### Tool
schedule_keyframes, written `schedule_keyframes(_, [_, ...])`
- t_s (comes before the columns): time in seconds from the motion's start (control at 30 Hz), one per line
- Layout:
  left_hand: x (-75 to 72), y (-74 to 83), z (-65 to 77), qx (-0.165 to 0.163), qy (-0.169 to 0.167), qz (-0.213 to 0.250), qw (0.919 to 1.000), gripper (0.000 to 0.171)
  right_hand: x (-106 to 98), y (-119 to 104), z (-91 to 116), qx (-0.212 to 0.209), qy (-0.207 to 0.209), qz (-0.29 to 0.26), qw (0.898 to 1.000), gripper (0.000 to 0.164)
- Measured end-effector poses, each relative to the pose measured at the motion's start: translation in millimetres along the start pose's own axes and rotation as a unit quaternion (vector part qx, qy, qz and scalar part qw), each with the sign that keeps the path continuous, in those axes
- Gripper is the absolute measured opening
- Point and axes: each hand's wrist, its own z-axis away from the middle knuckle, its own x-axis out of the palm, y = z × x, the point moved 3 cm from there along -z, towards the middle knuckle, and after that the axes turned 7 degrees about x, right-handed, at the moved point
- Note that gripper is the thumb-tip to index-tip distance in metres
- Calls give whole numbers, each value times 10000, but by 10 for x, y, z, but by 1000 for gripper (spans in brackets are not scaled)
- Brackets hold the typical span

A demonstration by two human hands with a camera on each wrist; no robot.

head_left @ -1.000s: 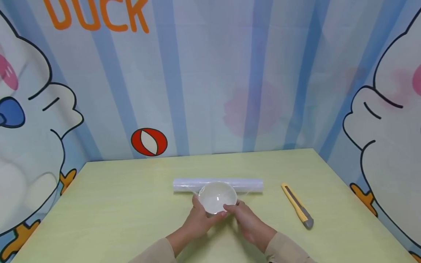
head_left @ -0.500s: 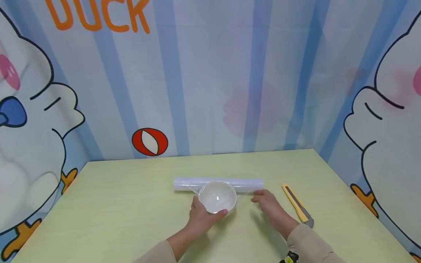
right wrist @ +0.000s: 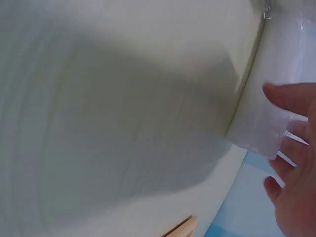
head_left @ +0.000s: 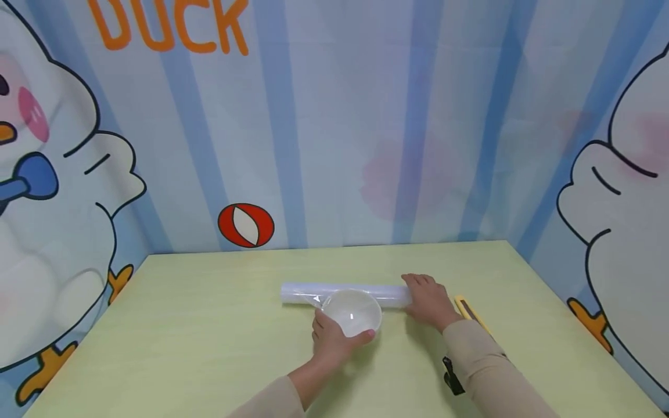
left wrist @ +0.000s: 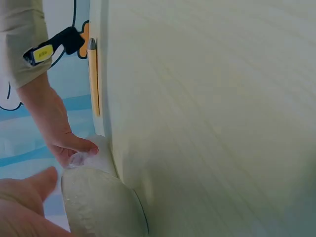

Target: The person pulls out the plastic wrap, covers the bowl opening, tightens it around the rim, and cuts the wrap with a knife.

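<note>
In the head view my left hand [head_left: 334, 342] holds a white bowl [head_left: 355, 313], its thumb along the near rim. Clear film glints across the bowl's top and runs from its left side to a roll of cling film [head_left: 308, 292] lying just behind. My right hand [head_left: 430, 301] grips the roll's right end. From the right wrist view, the thumb lies on the near face of the roll [right wrist: 264, 113], with the fingers round its far side. The left wrist view has the bowl [left wrist: 101, 205] close up, film wrinkled over it, beside my left hand [left wrist: 24, 197].
A yellow utility knife [head_left: 465, 306] lies on the pale green table [head_left: 209, 337], partly hidden behind the right forearm. A striped curtain [head_left: 334, 128] with cartoon ducks stands behind and at both sides. A black strap [head_left: 452, 377] hangs at the right sleeve.
My right hand has left the bowl's near rim, moved right and away, and taken hold of the roll's right end. The left hand keeps the bowl. The view has shifted slightly.
</note>
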Motion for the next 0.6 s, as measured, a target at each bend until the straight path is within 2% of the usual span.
schedule_keyframes(0.1, [3,0,3,-6,-21,41,10000,113,17,10,-30,-103,-293,187,9993,53])
schedule_keyframes(0.17, [-3,1,0,-47,-71,99,9999,112,23,13,-40,-194,-302,347,9988,50])
schedule_keyframes(0.27, [-21,11,-12,-87,-170,220,9996,112,27,10,-49,-306,-89,580,9978,43])
schedule_keyframes(0.43, [-59,22,-29,-46,-293,274,9992,110,40,-3,-40,-238,99,616,9978,40])
schedule_keyframes(0.6, [-93,-41,-74,-30,-467,367,9982,110,56,-31,4,-360,489,866,9944,32])
